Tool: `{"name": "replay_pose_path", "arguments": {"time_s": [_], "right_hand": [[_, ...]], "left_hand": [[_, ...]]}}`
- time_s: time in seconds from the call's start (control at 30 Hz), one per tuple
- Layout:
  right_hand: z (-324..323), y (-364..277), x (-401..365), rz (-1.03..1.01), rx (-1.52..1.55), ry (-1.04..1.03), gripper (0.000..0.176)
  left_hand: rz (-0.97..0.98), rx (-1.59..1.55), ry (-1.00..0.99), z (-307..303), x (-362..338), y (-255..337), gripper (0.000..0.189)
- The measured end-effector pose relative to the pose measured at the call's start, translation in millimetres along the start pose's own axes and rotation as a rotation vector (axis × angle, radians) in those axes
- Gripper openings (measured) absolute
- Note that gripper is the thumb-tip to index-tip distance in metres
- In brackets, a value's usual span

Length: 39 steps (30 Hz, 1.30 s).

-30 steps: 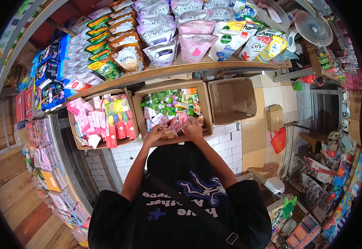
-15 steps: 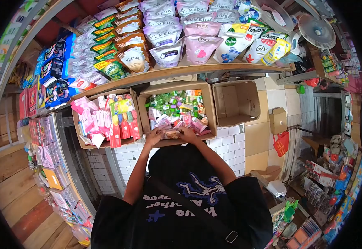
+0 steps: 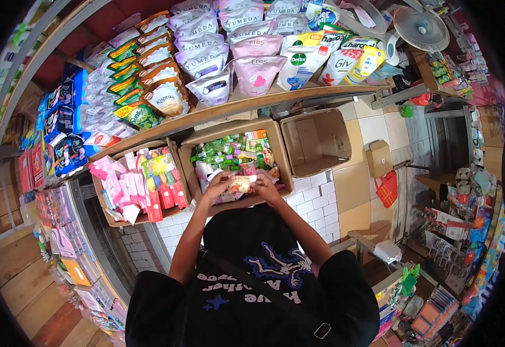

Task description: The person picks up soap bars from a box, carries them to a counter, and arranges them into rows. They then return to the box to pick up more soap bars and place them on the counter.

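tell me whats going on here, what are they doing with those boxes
A person in a black T-shirt is holding a small packet between the left hand and right hand, over the near side of the middle cardboard box. That box also holds green bottles. Pink packs fill the box to its left, another cardboard box stands to its right, and pouches line the shelf beyond.

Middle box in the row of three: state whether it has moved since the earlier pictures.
No. Against the shelf edge, the middle box shows no shift; only the view has moved.
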State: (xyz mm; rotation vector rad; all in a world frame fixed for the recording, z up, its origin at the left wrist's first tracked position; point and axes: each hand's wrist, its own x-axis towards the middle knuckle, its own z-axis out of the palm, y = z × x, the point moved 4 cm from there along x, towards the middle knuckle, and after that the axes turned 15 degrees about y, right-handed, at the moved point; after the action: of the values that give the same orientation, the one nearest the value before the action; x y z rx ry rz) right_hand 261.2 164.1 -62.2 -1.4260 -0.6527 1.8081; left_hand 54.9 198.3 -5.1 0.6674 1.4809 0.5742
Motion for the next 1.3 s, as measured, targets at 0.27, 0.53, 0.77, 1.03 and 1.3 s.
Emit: {"name": "replay_pose_path", "arguments": {"time_s": [0.27,0.53,0.77,1.03,1.3], "right_hand": [[7.0,-43.8,9.2,0.23,0.436,0.278,0.012],[-37.6,-12.1,64.7,-0.341,-0.786,0.889,0.034],[-64.4,41.6,115.4,0.098,-0.846,1.088,0.05],[-61.6,52.0,127.4,0.572,-0.017,1.156,0.043],[-41.1,4.8,127.5,0.206,0.321,0.849,0.021]], "left_hand": [[-0.186,-0.385,-0.03,4.4,11.6,-2.2,0.024],[-0.212,-0.488,0.047,-5.4,0.7,13.3,0.02],[-0.224,-0.427,0.074,-11.4,-3.8,12.3,0.027],[-0.222,-0.412,0.097,-16.8,-3.5,9.8,0.025],[-0.202,-0.45,0.065,-17.5,0.8,11.4,0.029]]}}
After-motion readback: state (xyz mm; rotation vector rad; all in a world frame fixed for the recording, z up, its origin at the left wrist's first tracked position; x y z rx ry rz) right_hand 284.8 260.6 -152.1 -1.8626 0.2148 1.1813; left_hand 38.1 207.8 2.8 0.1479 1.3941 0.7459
